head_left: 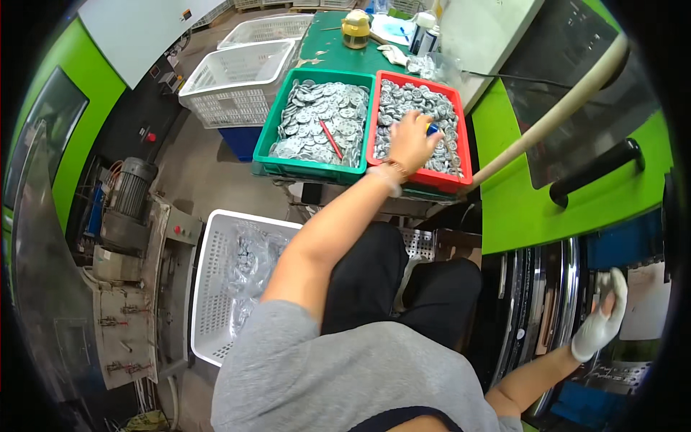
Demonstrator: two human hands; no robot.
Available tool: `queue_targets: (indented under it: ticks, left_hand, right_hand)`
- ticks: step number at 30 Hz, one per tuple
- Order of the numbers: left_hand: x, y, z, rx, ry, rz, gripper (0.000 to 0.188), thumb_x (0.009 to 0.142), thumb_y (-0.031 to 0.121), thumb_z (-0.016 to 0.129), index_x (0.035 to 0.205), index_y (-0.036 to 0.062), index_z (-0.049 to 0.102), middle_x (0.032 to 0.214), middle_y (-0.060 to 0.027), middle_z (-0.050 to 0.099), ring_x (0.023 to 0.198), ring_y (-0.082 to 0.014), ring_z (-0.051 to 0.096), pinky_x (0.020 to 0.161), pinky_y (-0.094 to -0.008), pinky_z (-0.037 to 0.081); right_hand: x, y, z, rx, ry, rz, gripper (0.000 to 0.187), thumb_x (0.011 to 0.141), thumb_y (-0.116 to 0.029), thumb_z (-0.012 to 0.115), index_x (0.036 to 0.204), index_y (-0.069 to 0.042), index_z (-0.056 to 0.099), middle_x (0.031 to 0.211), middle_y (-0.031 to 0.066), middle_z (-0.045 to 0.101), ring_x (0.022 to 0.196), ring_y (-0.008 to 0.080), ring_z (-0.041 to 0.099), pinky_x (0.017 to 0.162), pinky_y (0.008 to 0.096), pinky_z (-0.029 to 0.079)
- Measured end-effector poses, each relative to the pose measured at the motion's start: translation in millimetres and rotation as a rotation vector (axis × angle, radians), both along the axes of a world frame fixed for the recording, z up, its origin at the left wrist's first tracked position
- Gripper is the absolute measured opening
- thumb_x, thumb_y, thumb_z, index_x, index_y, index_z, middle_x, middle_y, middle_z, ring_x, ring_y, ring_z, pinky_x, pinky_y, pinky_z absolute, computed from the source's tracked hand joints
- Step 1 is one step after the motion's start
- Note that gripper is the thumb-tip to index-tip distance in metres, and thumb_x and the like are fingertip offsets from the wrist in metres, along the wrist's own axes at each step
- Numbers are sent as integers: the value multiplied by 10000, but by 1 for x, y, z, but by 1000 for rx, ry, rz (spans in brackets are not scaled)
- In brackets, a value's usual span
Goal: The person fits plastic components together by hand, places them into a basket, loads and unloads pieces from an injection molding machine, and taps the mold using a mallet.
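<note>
My bare left hand (412, 142), with a bracelet at the wrist, is over the red bin (466, 151). Its fingers are closed around a tool with a blue and yellow handle (432, 129), which looks like a screwdriver; the hand partly covers it. Small grey metal parts (414, 97) fill that bin. Far to the right, my right hand (603, 320) wears a white glove and reaches between the machine's bars and plates. Its fingers are stretched out, and nothing shows in them.
A green bin (268, 147) of flat round metal parts adjoins the red one; a red pen-like stick (331, 139) lies on top. White crates (237, 79) stand behind. Another white crate (204, 288) holds plastic bags. A green machine door with a black handle (597, 173) rises at right.
</note>
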State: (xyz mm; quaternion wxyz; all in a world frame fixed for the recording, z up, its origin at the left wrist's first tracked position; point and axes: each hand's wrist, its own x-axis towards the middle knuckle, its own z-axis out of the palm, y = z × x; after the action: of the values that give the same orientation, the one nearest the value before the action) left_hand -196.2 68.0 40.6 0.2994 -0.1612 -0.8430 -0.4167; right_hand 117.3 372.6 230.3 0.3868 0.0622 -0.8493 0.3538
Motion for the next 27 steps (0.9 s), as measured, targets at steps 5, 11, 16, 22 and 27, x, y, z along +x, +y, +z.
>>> queue_targets:
  ticks: [5,11,16,22,27]
  left_hand:
    - [-47,-154,-35,-210,-190,247,195,765,184,598,895,43,634,939,-157,614,921,-329,578,771,-431,476]
    - [-76,-163,-47,-631,-409,153,252,768,223,641,991,107,624,1048,-101,603,997,-280,574,843,-509,429]
    - [-100,-155,-59,-778,-619,205,245,827,153,525,1058,133,601,1126,-90,586,1090,-273,552,908,-567,361]
    - [-116,-159,-70,-683,-750,142,299,818,156,523,1113,106,531,1155,-119,575,1084,-296,555,912,-560,362]
    - [-116,-167,-76,-514,-584,56,254,795,195,574,1023,87,537,947,-145,639,943,-341,602,818,-478,437]
  right_hand:
    - [46,10,-8,-93,-56,-112,296,978,-118,371,1208,24,492,1182,99,532,1024,169,539,919,323,420]
    - [30,-2,-18,-244,0,15,270,971,-87,379,1175,37,505,1161,113,536,947,171,539,894,341,431]
    - [32,-15,-10,-186,-47,63,248,947,-80,432,1146,19,542,1171,120,541,951,189,544,855,331,439]
    - [36,-15,-21,-256,-62,-27,188,940,-116,479,1065,-4,562,1116,126,538,877,175,530,828,320,454]
    - [35,-17,-27,-244,-68,-42,178,933,-118,492,1041,1,569,1092,113,550,860,168,534,807,304,452]
